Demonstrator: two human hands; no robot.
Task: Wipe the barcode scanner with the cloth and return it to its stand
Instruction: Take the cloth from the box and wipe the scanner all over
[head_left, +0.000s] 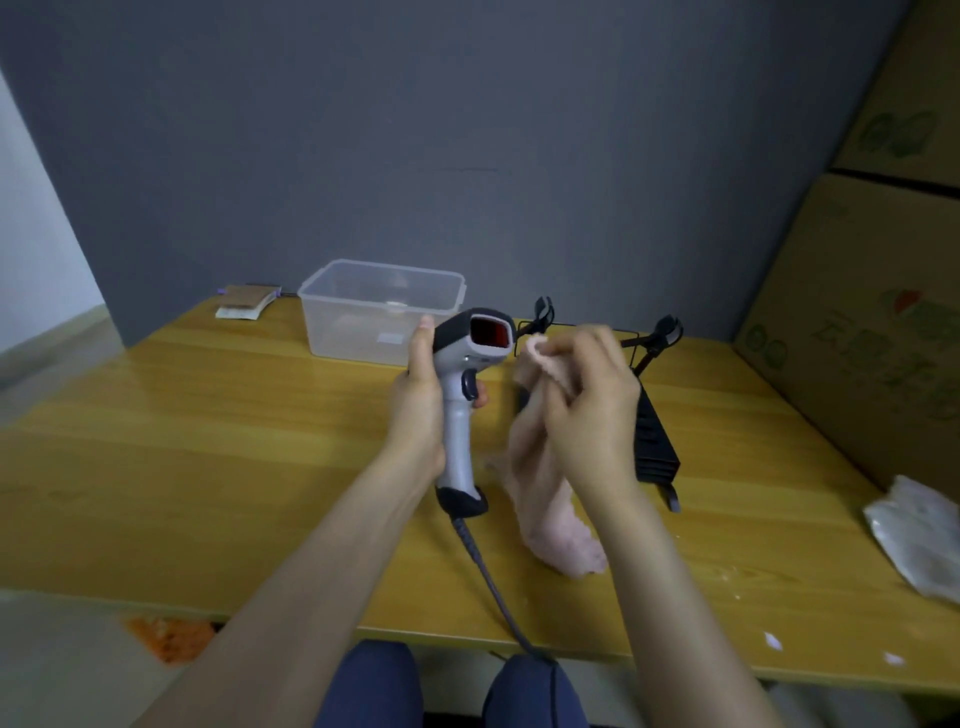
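A clear plastic container (382, 312) without a lid is standing on the wooden table (208, 441), near the far edge, and it is looking empty. To the left of it, a small stack of paper packets (248, 301) is lying at the far corner of the table, against the grey wall (415, 130). Large cardboard boxes (872, 291) with green print are standing in a pile at the right side. A crumpled whitish plastic bag (919, 535) is lying on the table near its right edge. Small white crumbs (774, 642) are lying at the near right edge. An orange patch (169, 636) is showing on the floor below the table.
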